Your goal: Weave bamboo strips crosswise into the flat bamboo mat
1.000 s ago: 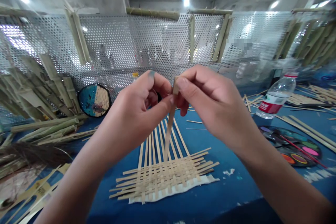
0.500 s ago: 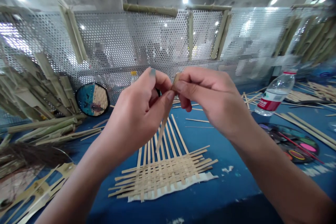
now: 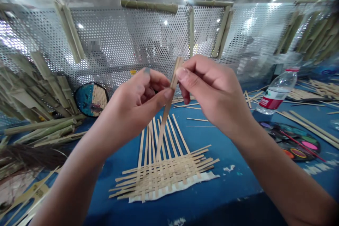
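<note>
Pinching strip (image 3: pixel 165 114): left hand (image 3: pixel 134 102), right hand (image 3: pixel 215 95), between thumbs and fingers
Woven mat (image 3: pixel 172 176): near table's (image 3: pixel 238 180) front edge

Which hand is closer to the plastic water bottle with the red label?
Right. The right hand is apart from the plastic water bottle, to its left; the left hand is farther left, beyond the right hand.

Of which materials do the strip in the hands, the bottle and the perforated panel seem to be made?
Strip: probably bamboo, unvarnished, since it looks tan, flat and matt.
Bottle: likely plastic, smooth and glossy, being transparent with highlights.
Perforated panel: perhaps metal, bare or painted, from its silvery sheen.
</note>
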Action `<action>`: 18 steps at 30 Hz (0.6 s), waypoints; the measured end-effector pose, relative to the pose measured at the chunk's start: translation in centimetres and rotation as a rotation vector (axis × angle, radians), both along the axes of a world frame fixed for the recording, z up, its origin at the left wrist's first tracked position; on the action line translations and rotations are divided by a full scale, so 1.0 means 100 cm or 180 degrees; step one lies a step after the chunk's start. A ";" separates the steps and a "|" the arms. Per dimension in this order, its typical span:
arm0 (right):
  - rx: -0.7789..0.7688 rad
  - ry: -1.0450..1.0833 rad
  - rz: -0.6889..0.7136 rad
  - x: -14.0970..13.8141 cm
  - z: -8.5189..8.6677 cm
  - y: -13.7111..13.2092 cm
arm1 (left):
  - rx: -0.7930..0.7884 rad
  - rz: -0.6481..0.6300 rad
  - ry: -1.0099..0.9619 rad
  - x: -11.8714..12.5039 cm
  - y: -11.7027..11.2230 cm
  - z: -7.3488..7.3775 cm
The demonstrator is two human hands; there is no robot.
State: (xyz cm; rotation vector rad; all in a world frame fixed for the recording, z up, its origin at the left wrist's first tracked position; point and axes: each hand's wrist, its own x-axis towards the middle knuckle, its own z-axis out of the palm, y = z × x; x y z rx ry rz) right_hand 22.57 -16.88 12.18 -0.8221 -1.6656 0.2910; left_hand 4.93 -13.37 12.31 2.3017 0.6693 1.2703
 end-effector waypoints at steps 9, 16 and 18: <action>-0.0344 -0.0621 0.0353 0.015 -0.002 0.020 | 0.0551 0.0483 0.0172 0.003 0.008 -0.003; -0.0471 0.0119 0.0878 0.015 0.000 0.028 | 0.1600 0.1092 0.0352 0.014 0.000 -0.010; -0.0523 0.0299 0.0947 0.017 -0.001 0.033 | 0.1816 0.1144 0.0338 0.015 -0.005 -0.010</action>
